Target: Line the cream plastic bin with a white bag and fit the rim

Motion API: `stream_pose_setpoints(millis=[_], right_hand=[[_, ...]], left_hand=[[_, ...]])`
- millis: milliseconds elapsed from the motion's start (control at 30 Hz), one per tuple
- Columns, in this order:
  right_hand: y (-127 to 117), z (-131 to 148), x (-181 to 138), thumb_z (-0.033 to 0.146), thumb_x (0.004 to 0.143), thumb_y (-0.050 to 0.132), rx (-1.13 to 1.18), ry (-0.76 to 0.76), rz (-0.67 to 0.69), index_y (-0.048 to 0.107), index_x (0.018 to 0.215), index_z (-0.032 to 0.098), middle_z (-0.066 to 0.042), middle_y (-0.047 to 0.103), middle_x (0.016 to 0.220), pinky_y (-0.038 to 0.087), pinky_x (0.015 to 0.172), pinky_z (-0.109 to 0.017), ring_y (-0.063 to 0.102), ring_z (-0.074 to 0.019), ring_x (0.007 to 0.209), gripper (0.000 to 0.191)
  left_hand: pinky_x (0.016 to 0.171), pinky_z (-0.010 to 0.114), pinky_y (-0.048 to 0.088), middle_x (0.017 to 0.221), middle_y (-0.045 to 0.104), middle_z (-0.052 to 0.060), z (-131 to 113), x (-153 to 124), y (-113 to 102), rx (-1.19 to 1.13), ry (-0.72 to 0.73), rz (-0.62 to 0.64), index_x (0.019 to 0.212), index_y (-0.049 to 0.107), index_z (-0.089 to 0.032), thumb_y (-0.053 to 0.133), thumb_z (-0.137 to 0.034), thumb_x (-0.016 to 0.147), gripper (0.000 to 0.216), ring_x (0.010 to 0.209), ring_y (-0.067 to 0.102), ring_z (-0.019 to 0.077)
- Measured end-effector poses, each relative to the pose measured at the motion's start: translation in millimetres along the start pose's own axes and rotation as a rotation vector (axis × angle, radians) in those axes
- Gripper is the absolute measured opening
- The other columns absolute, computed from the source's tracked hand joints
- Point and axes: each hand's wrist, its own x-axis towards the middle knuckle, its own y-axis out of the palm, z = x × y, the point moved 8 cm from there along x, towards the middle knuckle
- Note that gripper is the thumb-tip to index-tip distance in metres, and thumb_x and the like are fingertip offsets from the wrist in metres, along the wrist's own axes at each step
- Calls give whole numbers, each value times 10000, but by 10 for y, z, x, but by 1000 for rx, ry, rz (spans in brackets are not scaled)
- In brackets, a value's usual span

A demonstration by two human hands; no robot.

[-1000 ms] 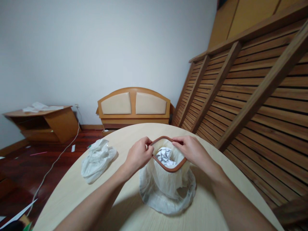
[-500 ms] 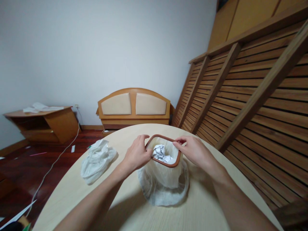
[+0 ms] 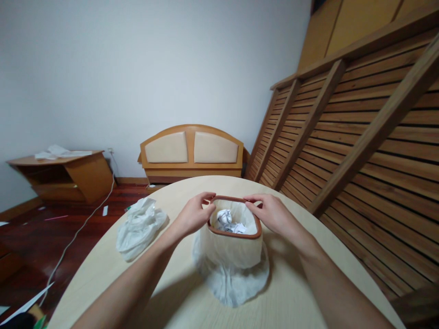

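Observation:
A small trash bin (image 3: 233,249) stands on the round table (image 3: 288,292), with a translucent white bag (image 3: 236,285) hanging over its outside and spreading on the tabletop. Round its top runs a brown square rim (image 3: 236,235). Crumpled paper (image 3: 226,219) lies inside. My left hand (image 3: 197,212) is closed on the rim's far left corner, thumb on the near side. Closed on the far right corner is my right hand (image 3: 269,210), its thumb and fingers pinching the rim. Left of the bin lies a crumpled white plastic bag (image 3: 139,228), apart from both hands.
Beyond the table stands a wooden headboard (image 3: 190,167) against the wall. Wooden slatted panels (image 3: 343,151) lean at the right. On the left, a low cabinet (image 3: 85,176) carries white sheets, and a cable (image 3: 77,230) runs over the dark red floor.
The bin has turned and levelled, so its rim now sits squarer to me. My left hand has moved slightly up along the rim; the draped bag spreads a little nearer to me.

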Motion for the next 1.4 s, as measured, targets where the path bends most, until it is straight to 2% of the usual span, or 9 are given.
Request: stream_pose_setpoints(millis=[200, 333, 467, 633, 1000, 1133, 1200, 1267, 1400], right_hand=[[-69, 64, -34, 347, 848, 651, -138, 66, -67, 775, 957, 179, -97, 781, 993, 514, 728, -316, 716, -239, 850, 236], [-61, 99, -63, 323, 822, 673, -122, 51, -37, 775, 978, 168, -92, 785, 940, 507, 705, -315, 716, -238, 821, 242], [-42, 83, -64, 225, 797, 656, -104, 85, -20, 791, 939, 189, -76, 794, 896, 506, 724, -310, 729, -231, 809, 199], [-67, 121, -70, 163, 787, 604, -137, 105, -40, 802, 970, 198, -74, 800, 910, 502, 712, -307, 735, -245, 854, 272], [-102, 210, -97, 211, 830, 582, -240, 61, -41, 811, 924, 297, -43, 803, 877, 503, 676, -322, 741, -265, 839, 262], [-99, 200, -76, 325, 886, 586, -168, 11, 24, 793, 1011, 259, -73, 796, 990, 553, 760, -363, 737, -287, 935, 251], [-110, 188, -69, 443, 902, 591, -89, -28, 81, 753, 1135, 215, -111, 755, 1154, 552, 899, -419, 700, -308, 1073, 364], [-118, 175, -82, 561, 859, 636, -36, -68, 155, 659, 1305, 190, -142, 646, 1354, 473, 1059, -490, 600, -334, 1251, 581], [3, 217, -198, 653, 671, 789, 23, -209, 425, 366, 1546, 191, -152, 366, 1594, 291, 1205, -524, 359, -357, 1455, 1076]], left_hand=[[822, 344, 550, 1022, 755, 119, 48, 55, -8, 58, 20, -34, 1015, 698, -118, 577, -283, 851, 263, 922, 704, 242], [773, 319, 542, 1003, 757, 95, 58, 58, -6, 67, 28, -56, 1011, 707, -132, 565, -238, 838, 247, 889, 695, 225], [820, 313, 532, 1056, 757, 83, 58, 42, -36, 128, 22, -102, 1056, 726, -147, 552, -186, 821, 295, 909, 678, 213], [743, 279, 527, 1065, 763, 68, 59, 28, -2, 164, 7, -58, 1074, 745, -172, 533, -201, 836, 320, 909, 686, 212], [848, 312, 510, 1027, 763, 71, 12, 12, -16, 197, 25, -117, 1016, 769, -178, 534, -158, 827, 302, 927, 677, 217], [867, 348, 521, 1038, 759, 84, 43, 31, 1, 180, 18, -105, 1027, 762, -171, 537, -177, 845, 290, 928, 676, 229], [890, 368, 531, 1109, 741, 111, 8, 20, -15, 121, 38, -76, 1147, 717, -147, 540, -211, 870, 334, 963, 677, 235], [964, 403, 518, 1259, 679, 142, -103, -28, -45, 61, 112, -15, 1319, 608, -141, 569, -299, 896, 453, 1084, 654, 252], [1181, 504, 327, 1576, 388, 153, -372, -233, 24, 87, 305, 293, 1528, 349, -204, 772, -519, 752, 939, 1414, 413, 318]])
